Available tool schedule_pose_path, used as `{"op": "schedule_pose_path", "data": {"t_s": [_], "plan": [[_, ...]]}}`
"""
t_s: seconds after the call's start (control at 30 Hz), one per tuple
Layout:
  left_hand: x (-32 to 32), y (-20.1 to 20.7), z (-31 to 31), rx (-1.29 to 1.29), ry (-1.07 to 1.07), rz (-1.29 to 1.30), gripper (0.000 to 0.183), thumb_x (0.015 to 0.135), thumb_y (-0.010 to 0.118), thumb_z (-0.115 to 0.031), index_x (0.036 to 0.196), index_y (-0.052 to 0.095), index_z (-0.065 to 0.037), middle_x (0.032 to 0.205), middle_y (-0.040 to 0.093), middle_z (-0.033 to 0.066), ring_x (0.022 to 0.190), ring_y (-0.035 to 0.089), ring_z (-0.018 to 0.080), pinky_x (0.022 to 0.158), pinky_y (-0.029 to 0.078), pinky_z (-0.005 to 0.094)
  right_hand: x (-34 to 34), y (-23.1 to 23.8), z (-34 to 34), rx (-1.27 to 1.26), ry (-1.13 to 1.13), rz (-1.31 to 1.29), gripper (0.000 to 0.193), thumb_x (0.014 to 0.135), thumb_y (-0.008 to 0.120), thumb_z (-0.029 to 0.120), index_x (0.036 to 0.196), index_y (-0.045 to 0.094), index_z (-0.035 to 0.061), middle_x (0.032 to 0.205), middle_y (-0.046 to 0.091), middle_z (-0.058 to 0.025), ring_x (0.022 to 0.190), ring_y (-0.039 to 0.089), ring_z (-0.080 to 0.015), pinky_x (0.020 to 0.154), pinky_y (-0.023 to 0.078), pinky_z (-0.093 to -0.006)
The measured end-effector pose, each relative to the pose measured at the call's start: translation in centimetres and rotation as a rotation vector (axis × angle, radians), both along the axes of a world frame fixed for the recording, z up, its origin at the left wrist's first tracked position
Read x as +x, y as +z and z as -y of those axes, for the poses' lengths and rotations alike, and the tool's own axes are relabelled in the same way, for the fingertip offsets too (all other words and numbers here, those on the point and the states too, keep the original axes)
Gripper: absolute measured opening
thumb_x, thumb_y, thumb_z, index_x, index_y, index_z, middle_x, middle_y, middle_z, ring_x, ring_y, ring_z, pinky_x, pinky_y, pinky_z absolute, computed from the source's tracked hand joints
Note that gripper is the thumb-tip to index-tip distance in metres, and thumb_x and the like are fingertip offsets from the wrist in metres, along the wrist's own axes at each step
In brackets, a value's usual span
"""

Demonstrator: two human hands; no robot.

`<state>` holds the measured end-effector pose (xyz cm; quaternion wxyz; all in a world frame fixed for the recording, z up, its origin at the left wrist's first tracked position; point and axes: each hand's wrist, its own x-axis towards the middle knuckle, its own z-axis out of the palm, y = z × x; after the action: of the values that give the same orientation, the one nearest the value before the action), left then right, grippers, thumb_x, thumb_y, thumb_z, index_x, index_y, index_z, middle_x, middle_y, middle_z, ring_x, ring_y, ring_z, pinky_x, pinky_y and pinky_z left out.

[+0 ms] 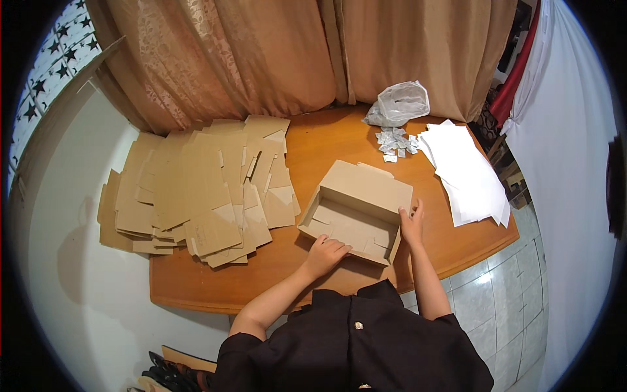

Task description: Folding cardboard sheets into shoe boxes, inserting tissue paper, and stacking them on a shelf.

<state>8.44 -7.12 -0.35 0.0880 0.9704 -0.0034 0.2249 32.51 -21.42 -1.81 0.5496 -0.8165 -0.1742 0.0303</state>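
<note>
An open brown cardboard box sits at a slant near the front of the wooden table, its lid flap raised at the far side. My left hand is closed over the box's near wall, fingers bent across the top edge. At the right end, my right hand grips the box by its far corner, with the thumb near the edge and the other fingers along the outside. Only folded cardboard tabs show on the inside floor of the box.
Flat cardboard box blanks lie in an untidy pile at the left. Small white packets are heaped at the back beside a clear plastic bag. White paper sheets lie at the right of the table. Brown curtains hang behind.
</note>
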Motion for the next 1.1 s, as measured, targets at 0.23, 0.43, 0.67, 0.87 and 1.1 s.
{"op": "schedule_pose_path", "data": {"t_s": [0.23, 0.43, 0.67, 0.87, 1.1], "plan": [[0.6, 2.8, 1.7, -0.204, -0.01, 0.023, 0.014, 0.078, 0.065, -0.017, 0.089, 0.063, -0.01, 0.092, 0.064, 0.0055, 0.086, 0.06, 0.0198, 0.076, 0.044, 0.0315, -2.0, 1.6, 2.3, 0.016, 0.18, -0.056, 0.05, 0.085, 0.058, 0.022, 0.129, 0.042, 0.0016, 0.114, 0.053, -0.0224, 0.102, 0.055, -0.0282, 0.087, 0.044, -0.0366], [0.1, 3.9, -2.4, -0.304, 0.533, 0.309, 0.04, 0.082, 0.057, -0.011, 0.121, 0.05, -0.003, 0.117, 0.053, 0.017, 0.112, 0.049, 0.0333, 0.097, 0.036, 0.0402, -3.0, 0.2, 4.8, -0.011, 0.352, -0.206, 0.045, 0.086, 0.055, 0.021, 0.127, 0.045, 0.0049, 0.099, 0.063, -0.0182, 0.085, 0.063, -0.0255, 0.075, 0.049, -0.0361], [-1.0, -1.3, -6.3, -0.977, 0.511, -0.052, 0.057, 0.084, 0.051, -0.003, 0.138, 0.03, -0.002, 0.133, 0.041, 0.0229, 0.125, 0.039, 0.0329, 0.105, 0.029, 0.0379, -3.8, 3.4, 3.2, -0.26, 0.226, 0.018, 0.039, 0.086, 0.054, 0.022, 0.123, 0.054, 0.0098, 0.096, 0.065, -0.0191, 0.078, 0.065, -0.0311, 0.071, 0.05, -0.0383], [0.2, -0.5, -5.2, -1.036, 0.6, -0.002, 0.055, 0.089, 0.038, 0.003, 0.141, 0.025, -0.004, 0.14, 0.035, 0.0208, 0.131, 0.033, 0.0297, 0.107, 0.025, 0.0335, -1.8, 2.9, 3.2, -0.244, 0.278, -0.03, 0.037, 0.086, 0.053, 0.026, 0.117, 0.057, 0.0065, 0.092, 0.065, -0.0177, 0.078, 0.064, -0.0318, 0.071, 0.049, -0.0377], [1.0, -1.0, -5.2, -1.095, 0.615, 0.057, 0.055, 0.09, 0.035, 0.003, 0.142, 0.023, -0.006, 0.141, 0.034, 0.0201, 0.13, 0.033, 0.0302, 0.106, 0.026, 0.0327, 5.5, 3.3, 2.8, -0.682, 0.132, 0.369, 0.036, 0.085, 0.052, 0.029, 0.113, 0.061, 0.0074, 0.125, 0.051, -0.0129, 0.118, 0.043, -0.0311, 0.098, 0.028, -0.0558]]}}
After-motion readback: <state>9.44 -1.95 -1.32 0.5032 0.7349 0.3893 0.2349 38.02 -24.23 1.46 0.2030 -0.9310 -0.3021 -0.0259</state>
